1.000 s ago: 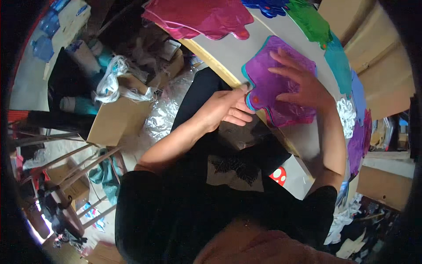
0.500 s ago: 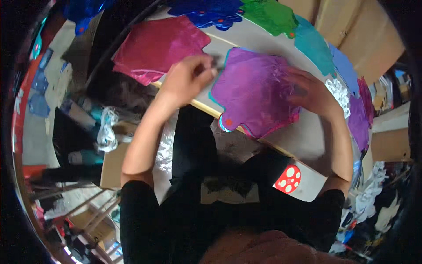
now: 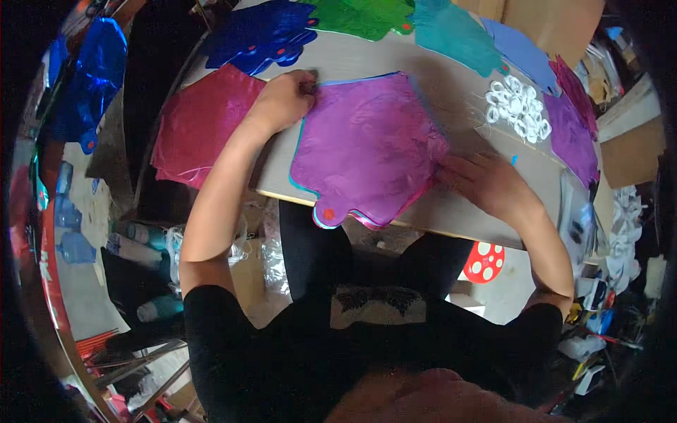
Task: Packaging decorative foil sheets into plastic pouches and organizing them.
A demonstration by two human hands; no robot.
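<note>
The worktop carries a flat purple foil sheet at its near edge — its rounded tab overhangs the edge. A magenta foil sheet lies to the left. The left hand pinches the purple sheet's top left corner; the right hand presses flat, grip released, on its right edge.

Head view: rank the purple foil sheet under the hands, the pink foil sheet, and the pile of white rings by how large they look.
1. purple foil sheet, largest.
2. pink foil sheet, somewhat smaller, partly hidden by the left hand and forearm.
3. pile of white rings, clearly smallest.
</note>
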